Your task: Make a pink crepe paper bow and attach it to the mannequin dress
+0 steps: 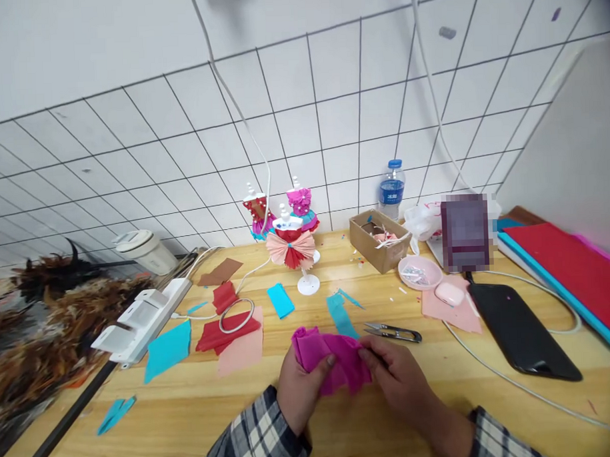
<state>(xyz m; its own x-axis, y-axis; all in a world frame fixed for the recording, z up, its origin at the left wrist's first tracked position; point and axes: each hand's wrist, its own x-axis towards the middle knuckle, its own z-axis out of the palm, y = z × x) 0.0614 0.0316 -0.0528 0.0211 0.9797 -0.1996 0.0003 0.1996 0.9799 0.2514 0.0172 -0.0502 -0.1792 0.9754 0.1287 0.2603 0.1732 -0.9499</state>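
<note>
Bright magenta crepe paper (pixel 334 354), bunched and folded, is held between both hands above the table's near side. My left hand (pixel 303 388) grips its left part, thumb pressed on top. The fingers of my right hand (pixel 397 372) pinch its right edge. Just beyond the right hand lie small thread snips (pixel 393 332) and a strip of teal paper (pixel 342 315). Farther back, a small white dress-form stand (pixel 307 285) wears a pink and red pleated paper dress (pixel 292 247). Two more dressed forms stand behind it, one with a magenta top (pixel 300 202).
A power strip (pixel 143 321) and brown feathers (pixel 72 316) lie at left. Blue paper (pixel 168 350) and red paper (pixel 226 331) are spread nearby. At right are a cardboard box (pixel 380 242), a pink dish (pixel 420 272), a black phone (pixel 526 331), a water bottle (pixel 392 191) and cables.
</note>
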